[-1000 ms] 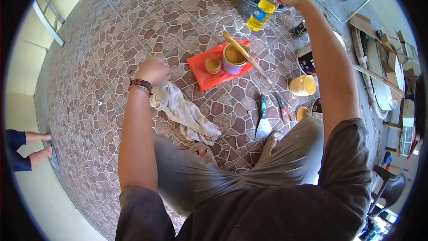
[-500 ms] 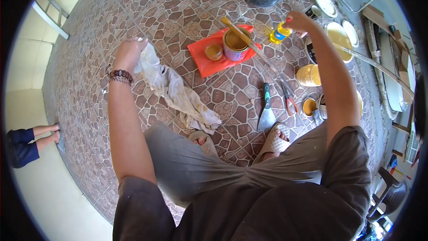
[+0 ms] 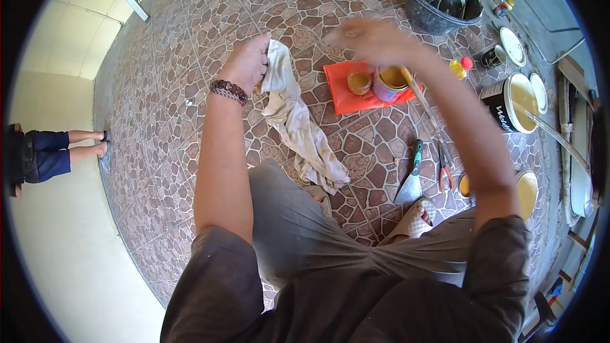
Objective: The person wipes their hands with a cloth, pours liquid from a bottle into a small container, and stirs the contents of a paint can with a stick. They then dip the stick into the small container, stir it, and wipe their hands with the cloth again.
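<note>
My left hand (image 3: 246,67) is closed on one end of a stained whitish rag (image 3: 304,130), which hangs down toward my foot. My right hand (image 3: 378,41) is smeared by motion above the paint can (image 3: 387,87), and its fingers cannot be made out. A small cup of brown paint (image 3: 359,82) and the can are both on a red plastic sheet (image 3: 346,103). Across the can leans a wooden-handled brush (image 3: 416,92). To the right stands a yellow bottle (image 3: 457,68) with a red cap, apart from my right hand.
A scraper (image 3: 412,178) and pliers (image 3: 444,174) lie near my right foot. At the right stand a paint bucket (image 3: 502,109) with a stick in it and several lids. A black tub (image 3: 435,19) sits at the back. A person (image 3: 54,149) stands by the left wall.
My right hand has let go of the yellow bottle and moved left over the paint can. The left hand still holds the rag. The view has shifted, so things appear farther right.
</note>
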Available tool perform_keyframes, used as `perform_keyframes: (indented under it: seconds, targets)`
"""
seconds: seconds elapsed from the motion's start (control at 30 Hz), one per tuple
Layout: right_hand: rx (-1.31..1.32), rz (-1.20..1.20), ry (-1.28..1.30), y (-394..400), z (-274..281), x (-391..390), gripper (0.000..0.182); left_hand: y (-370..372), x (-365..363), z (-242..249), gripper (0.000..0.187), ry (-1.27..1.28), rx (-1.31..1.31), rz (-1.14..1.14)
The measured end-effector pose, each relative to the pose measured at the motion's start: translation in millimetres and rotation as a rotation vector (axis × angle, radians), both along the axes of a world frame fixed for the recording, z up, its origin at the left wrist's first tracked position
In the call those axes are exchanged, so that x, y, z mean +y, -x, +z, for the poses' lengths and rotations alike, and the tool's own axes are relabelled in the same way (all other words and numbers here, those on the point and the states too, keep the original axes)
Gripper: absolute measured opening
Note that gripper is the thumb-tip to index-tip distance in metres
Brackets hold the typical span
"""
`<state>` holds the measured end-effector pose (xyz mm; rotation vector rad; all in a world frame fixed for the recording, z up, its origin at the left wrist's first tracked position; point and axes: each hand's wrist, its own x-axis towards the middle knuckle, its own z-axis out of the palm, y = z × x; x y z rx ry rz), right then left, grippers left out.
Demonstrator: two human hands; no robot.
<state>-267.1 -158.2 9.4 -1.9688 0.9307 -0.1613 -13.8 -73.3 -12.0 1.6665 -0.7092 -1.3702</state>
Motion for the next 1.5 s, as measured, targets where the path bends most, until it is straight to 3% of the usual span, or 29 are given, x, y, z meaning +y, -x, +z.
perform_keyframes:
  seconds: [0.03,0.07,0.13,0.17,0.23,0.3,0.37,0.43,0.47,0.5,0.57,0.6,0.63,0.7,0.73,0.77,0.83,0.9,0.97,1.03,1.1,1.17,1.2,1.33,1.4,1.5]
  targets:
    - [0.058,0.015,-0.124,-23.9,1.7,18.4,0.073,3.8,1.2,3.1,0.03,0.033,0.051,-0.017]
    - [0.06,0.075,-0.329,-49.7,-16.9,22.9,0.066,-12.0,-5.3,-10.0,0.044,-0.038,0.075,-0.108]
    - [-0.257,0.022,-0.642,-80.2,-61.0,41.0,0.053,1.4,3.3,2.5,0.05,-0.079,0.101,-0.079]
    - [-0.258,0.033,-0.642,-89.2,-77.9,48.2,0.053,4.3,7.8,8.0,0.056,-0.12,0.128,-0.047]
    - [-0.562,-0.15,-0.509,-102.9,-100.5,62.7,0.045,-2.6,14.5,11.8,0.053,-0.091,0.103,0.012]
    - [-0.601,-0.242,-0.587,-107.9,-122.6,77.6,0.042,0.4,22.4,19.8,0.048,-0.072,-0.236,0.095]
    - [-0.597,-0.4,-0.423,-114.7,-144.4,92.7,0.042,-9.3,26.8,18.0,0.046,-0.082,-0.267,0.039]
    - [-0.624,-0.439,-0.434,-119.7,-142.0,100.8,0.043,-6.3,27.0,15.3,0.036,-0.165,-0.53,-0.109]
    - [-0.643,-0.453,-0.52,-121.4,-140.1,101.9,0.044,1.1,31.7,8.4,0.05,-0.167,-0.492,-0.1]
    - [-0.659,-0.468,-0.61,-123.8,-139.2,105.1,0.046,5.8,33.6,3.9,0.05,-0.171,-0.491,-0.099]
    - [-0.677,-0.498,-0.626,-127.9,-136.5,110.4,0.046,13.4,36.5,-15.1,0.068,-0.489,-0.286,-0.318]
    - [-0.593,-0.507,-0.557,-126.8,-133.6,111.1,0.045,16.3,36.1,-34.6,0.081,-0.523,-0.371,-0.309]
    - [-0.51,-0.518,-0.489,-127.6,-133.4,112.3,0.044,15.9,37.1,-48.9,0.081,-0.523,-0.369,-0.317]
    - [-0.629,-0.573,-0.495,-135.1,-142.7,111.3,0.043,14.5,37.9,-67.4,0.083,-0.263,-0.468,-0.278]
    - [-0.662,-0.543,-0.572,-134.4,-142.8,109.3,0.042,16.5,36.2,-73.9,0.081,-0.24,-0.682,-0.245]
    - [-0.696,-0.516,-0.652,-132.9,-143.7,109.0,0.042,13.4,34.1,-77.6,0.081,-0.242,-0.681,-0.259]
    - [-0.778,-0.532,-0.752,-125.9,-128.1,114.1,0.038,7.0,31.4,-73.7,0.072,-0.259,-0.82,-0.067]
    - [-0.671,-0.367,-0.521,-134.0,-130.5,117.4,0.032,-19.5,36.2,-90.4,0.066,-0.231,-0.765,-0.06]
    - [-0.675,-0.365,-0.417,-142.0,-136.4,119.7,0.031,-31.8,35.4,-96.1,0.06,-0.194,-0.711,-0.044]
    - [-0.683,-0.356,-0.313,-138.6,-127.9,116.9,0.03,-32.2,31.8,-93.3,0.055,-0.204,-0.696,0.131]
    - [-0.701,-0.487,-0.066,-137.7,-119.4,115.1,0.033,-29.1,28.9,-90.9,0.053,-0.171,-0.554,0.18]
    - [-0.723,-0.55,-0.01,-142.6,-112.3,115.7,0.034,-26.3,28.0,-83.1,0.049,-0.097,-0.269,0.285]
    - [-0.746,-0.614,0.055,-146.3,-111.8,115.8,0.036,-27.1,29.6,-79.5,0.047,-0.089,-0.266,0.257]
    - [-0.664,-0.631,0.241,-150.9,-120.5,121.0,0.033,-35.2,29.4,-81.8,0.051,-0.151,-0.401,0.233]
    - [-0.75,-0.609,0.363,-147.6,-130.1,120.2,0.027,-39.4,30.0,-82.1,0.056,-0.263,-0.825,0.162]
    - [-0.611,-0.629,0.148,-137.4,-133.8,124.6,0.022,-70.1,35.1,-106.3,0.062,-0.208,-0.817,0.193]
